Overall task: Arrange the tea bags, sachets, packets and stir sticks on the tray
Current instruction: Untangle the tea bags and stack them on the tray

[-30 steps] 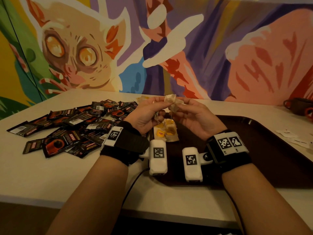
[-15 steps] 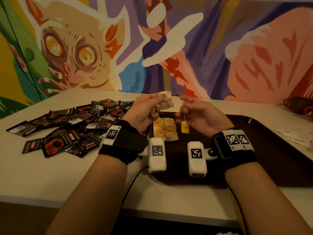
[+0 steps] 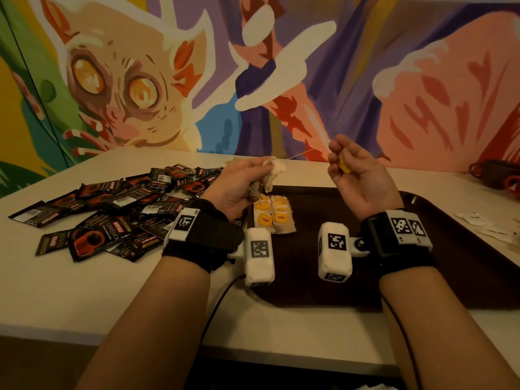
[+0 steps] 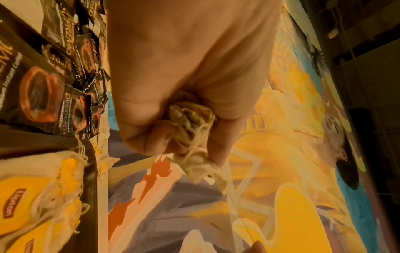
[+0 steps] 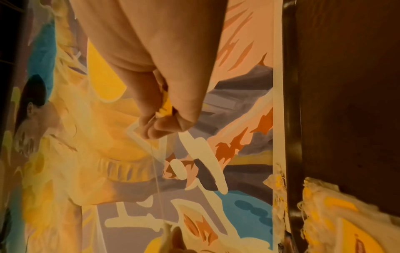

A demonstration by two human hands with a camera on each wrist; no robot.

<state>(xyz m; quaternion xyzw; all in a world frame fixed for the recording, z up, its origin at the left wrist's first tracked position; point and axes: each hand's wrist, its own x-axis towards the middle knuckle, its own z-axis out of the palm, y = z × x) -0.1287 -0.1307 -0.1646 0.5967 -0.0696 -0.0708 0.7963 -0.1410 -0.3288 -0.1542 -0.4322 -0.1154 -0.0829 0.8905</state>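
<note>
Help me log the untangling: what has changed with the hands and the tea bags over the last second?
The right hand, pinching a small yellow paper tag, moved right and up, away from the left hand, drawing the thin white string taut. The left hand keeps gripping the crumpled beige tea bags. The tea bags stacked on the dark brown plastic tray and the black coffee sachets stayed put.

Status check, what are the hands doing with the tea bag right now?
Left hand grips bunched tea bags. Right hand pinches yellow tag, string taut between. Nothing in the way above tray.
</note>
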